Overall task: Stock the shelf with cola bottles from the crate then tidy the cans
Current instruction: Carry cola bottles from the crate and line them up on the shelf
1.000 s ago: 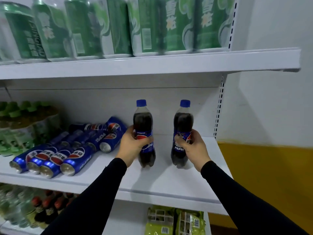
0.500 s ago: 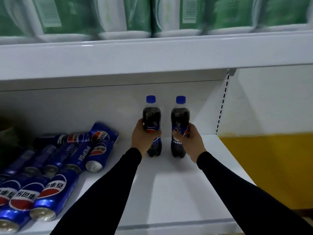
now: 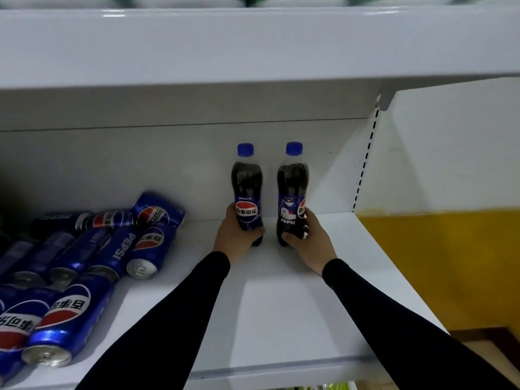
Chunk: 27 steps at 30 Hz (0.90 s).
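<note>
Stocking step: left hand holds left cola bottle, right hand holds right cola bottle, both upright at back of shelf. Next, judged: loosen each grip, withdraw (cans lie toppled, untidied).

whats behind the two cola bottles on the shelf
Only the shelf's white back panel shows behind the left bottle and right bottle; no other stock is visible there. The left hand and right hand cover their bases.

A yellow wall panel lies right of the unit; green packs line the top edge.
</note>
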Tool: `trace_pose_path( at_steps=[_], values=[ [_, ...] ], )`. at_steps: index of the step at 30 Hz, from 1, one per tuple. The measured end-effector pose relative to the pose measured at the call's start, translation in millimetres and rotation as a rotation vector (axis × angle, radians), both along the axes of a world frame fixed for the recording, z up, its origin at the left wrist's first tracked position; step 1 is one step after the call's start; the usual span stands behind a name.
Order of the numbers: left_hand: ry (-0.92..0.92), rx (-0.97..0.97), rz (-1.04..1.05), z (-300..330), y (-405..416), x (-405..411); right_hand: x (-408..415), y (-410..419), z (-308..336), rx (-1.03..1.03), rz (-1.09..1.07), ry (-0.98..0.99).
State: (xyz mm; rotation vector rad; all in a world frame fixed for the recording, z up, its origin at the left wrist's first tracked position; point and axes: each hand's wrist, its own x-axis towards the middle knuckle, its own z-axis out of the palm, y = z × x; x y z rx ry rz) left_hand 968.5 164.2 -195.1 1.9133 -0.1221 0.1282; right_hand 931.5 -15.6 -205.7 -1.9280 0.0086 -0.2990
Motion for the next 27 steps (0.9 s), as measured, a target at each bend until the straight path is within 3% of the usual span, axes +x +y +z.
trace_pose_path(
  at_steps=[27],
  values=[
    [0.048, 0.088, 0.037, -6, -12, 43, 58, 17, -2, -0.082, -0.075, -0.004]
  ],
)
